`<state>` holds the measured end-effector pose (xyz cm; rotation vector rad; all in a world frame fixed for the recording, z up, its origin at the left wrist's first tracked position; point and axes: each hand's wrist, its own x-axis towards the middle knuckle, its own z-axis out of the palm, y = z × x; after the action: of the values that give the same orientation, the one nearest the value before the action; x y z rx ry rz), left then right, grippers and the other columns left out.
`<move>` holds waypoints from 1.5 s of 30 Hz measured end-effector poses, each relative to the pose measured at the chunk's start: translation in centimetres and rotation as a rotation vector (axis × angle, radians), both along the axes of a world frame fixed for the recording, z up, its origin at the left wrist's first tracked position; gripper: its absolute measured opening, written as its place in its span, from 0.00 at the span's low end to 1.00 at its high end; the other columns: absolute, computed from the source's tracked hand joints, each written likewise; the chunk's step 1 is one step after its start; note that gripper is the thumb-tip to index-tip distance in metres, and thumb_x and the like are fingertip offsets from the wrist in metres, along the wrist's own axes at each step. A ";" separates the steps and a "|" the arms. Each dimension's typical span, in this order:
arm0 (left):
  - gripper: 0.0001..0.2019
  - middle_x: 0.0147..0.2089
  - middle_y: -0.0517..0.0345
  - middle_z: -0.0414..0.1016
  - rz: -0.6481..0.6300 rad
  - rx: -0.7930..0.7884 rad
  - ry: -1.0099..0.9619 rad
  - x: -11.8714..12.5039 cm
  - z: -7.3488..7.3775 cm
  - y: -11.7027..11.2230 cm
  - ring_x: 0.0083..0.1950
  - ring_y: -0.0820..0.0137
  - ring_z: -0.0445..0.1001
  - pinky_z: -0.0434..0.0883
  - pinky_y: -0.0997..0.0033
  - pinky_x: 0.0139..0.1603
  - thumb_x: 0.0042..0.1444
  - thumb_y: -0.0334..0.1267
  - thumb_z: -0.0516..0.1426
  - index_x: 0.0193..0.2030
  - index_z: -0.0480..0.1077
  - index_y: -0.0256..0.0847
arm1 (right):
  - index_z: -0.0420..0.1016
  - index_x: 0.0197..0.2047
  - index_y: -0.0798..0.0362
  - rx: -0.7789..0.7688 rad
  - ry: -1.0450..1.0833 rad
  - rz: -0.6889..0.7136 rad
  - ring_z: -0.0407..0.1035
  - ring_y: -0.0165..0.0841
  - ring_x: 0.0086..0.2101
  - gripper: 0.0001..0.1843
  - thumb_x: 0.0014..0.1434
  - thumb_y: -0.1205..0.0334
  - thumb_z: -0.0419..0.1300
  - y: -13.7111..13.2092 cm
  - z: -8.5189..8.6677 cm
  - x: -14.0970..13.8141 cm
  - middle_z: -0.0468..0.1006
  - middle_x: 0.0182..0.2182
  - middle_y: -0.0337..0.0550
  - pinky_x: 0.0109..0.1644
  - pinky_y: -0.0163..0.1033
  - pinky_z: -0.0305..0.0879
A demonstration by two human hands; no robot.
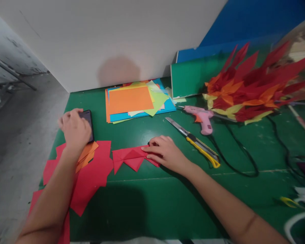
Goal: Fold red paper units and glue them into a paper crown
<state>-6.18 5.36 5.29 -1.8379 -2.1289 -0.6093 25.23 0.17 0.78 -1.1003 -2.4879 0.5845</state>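
Note:
At the table's left side my left hand point(75, 130) is over the left edge of a dark smartphone point(88, 125). Its fingers look bent but are blurred, so their grip is unclear. My right hand point(166, 152) pinches the right end of a folded red paper strip point(132, 157), which lies flat with pointed flaps along its near edge. A small black thing, too little of it visible to name, shows by the right fingertips. Cut red paper pieces point(90, 184) spread under my left forearm, with orange paper pieces point(87, 156) on top.
A coloured paper stack point(132, 100) lies against the white board point(122, 37). Right of it are a pink glue gun point(202, 117) with a black cord and a yellow utility knife point(200, 149), blade out. A red-orange paper flame decoration point(249, 84) stands at the far right.

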 end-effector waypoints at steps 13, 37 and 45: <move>0.08 0.46 0.52 0.73 -0.794 -0.194 -0.218 5.7 0.6 -3.4 0.51 0.63 0.70 0.67 0.60 0.54 0.63 0.33 0.49 0.43 0.68 0.41 | 0.77 0.48 0.46 -0.016 0.014 0.001 0.63 0.36 0.39 0.13 0.63 0.54 0.55 0.0 -0.1 0.1 0.73 0.39 0.45 0.41 0.42 0.53; 0.07 0.42 0.50 0.76 -1.093 -0.254 -0.256 9.5 -4.3 -6.4 0.44 0.66 0.73 0.72 0.61 0.47 0.63 0.33 0.51 0.41 0.69 0.37 | 0.74 0.51 0.46 -0.040 -0.072 -0.038 0.65 0.39 0.41 0.15 0.63 0.54 0.56 -0.2 0.4 -0.4 0.74 0.40 0.46 0.42 0.44 0.57; 0.07 0.38 0.53 0.78 -1.046 -0.194 -0.226 9.8 -4.2 -6.5 0.39 0.67 0.73 0.72 0.63 0.43 0.62 0.33 0.52 0.36 0.71 0.38 | 0.72 0.48 0.46 0.164 0.129 -0.338 0.68 0.43 0.44 0.12 0.63 0.53 0.54 1.4 2.2 3.3 0.75 0.42 0.46 0.48 0.50 0.63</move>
<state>3.66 -1.11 1.08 -3.0734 -1.1868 -0.8416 28.55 1.55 2.94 -1.3321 -2.1327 0.3349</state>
